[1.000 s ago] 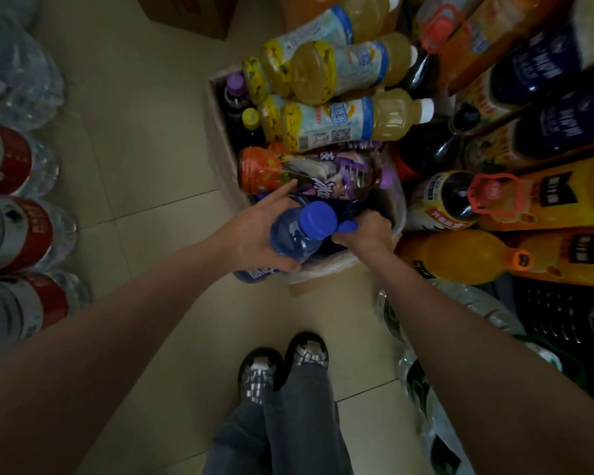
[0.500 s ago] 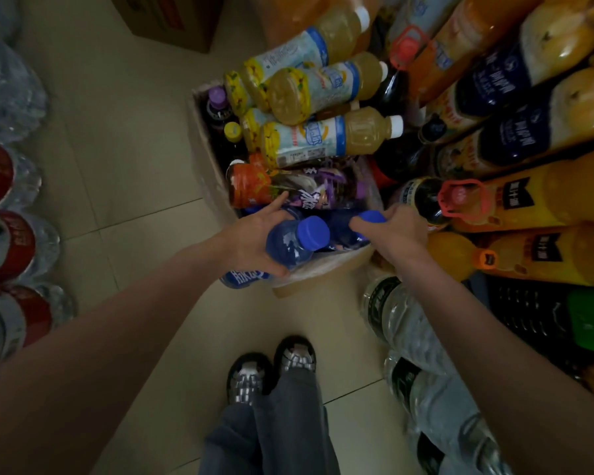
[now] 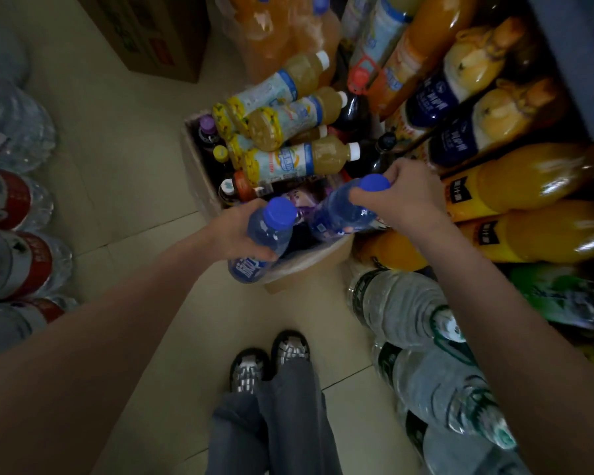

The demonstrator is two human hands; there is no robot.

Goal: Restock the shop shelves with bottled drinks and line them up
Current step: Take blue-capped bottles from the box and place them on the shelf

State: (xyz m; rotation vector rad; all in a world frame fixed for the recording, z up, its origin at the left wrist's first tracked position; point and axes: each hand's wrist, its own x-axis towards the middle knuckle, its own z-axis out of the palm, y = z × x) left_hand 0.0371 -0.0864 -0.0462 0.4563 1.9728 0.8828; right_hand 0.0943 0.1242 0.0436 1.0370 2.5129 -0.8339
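Observation:
A cardboard box (image 3: 196, 159) on the floor holds several mixed drink bottles, with pale yellow juice bottles (image 3: 288, 159) lying on top. My left hand (image 3: 235, 231) grips a blue-capped clear bottle (image 3: 266, 241) by its upper body, above the box's near corner. My right hand (image 3: 398, 197) grips a second blue-capped bottle (image 3: 340, 214) by its neck and cap, lifted over the box's right side. Shelves on the right carry large orange juice bottles (image 3: 528, 180) lying in rows.
Large water bottles with red labels (image 3: 18, 262) line the left side. Green-labelled water bottles (image 3: 422, 310) lie low on the right. A closed carton (image 3: 151, 32) stands at the back. My shoes (image 3: 271, 361) stand on the tiled floor below the box.
My right hand has pulled the second blue-capped bottle up out of the box and to the right. My left hand keeps its bottle, raised a little.

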